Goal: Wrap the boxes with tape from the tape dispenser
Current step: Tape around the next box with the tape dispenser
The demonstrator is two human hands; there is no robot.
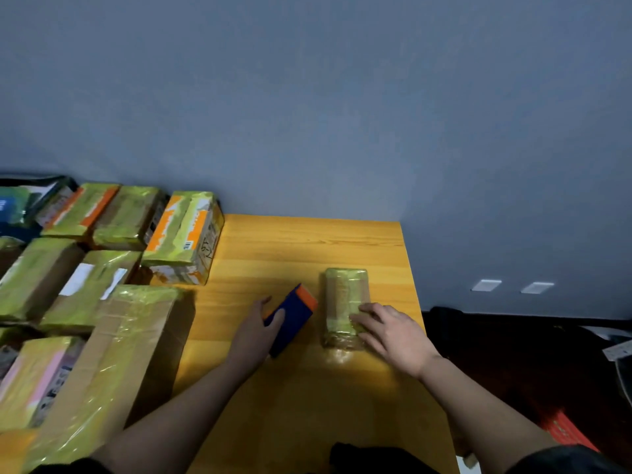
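2 hands are seen over the wooden table [307,398]. The left hand [254,331] is wrapped around the tape dispenser [290,319], a blue block with an orange cap at its far end, lying slantwise on the tabletop. The right hand [390,328] is laid flat, fingers straight, on the small box [345,299], a narrow brick shape already covered in glossy, crinkled yellow-green tape; it stands just beside the dispenser, not touching it. The tabletop is smooth, orange-toned, with straight grain lines. To the left, about 8 more boxes are counted, packed close together, all cardboard under shiny greenish tape. The largest box [113,364] is plain brown cardboard, banded at both ends. The corner box [184,237] is marked with orange print and a barcode. On the grey-blue wall [342,97] behind, 2 white socket plates [485,285] are seen low at right.
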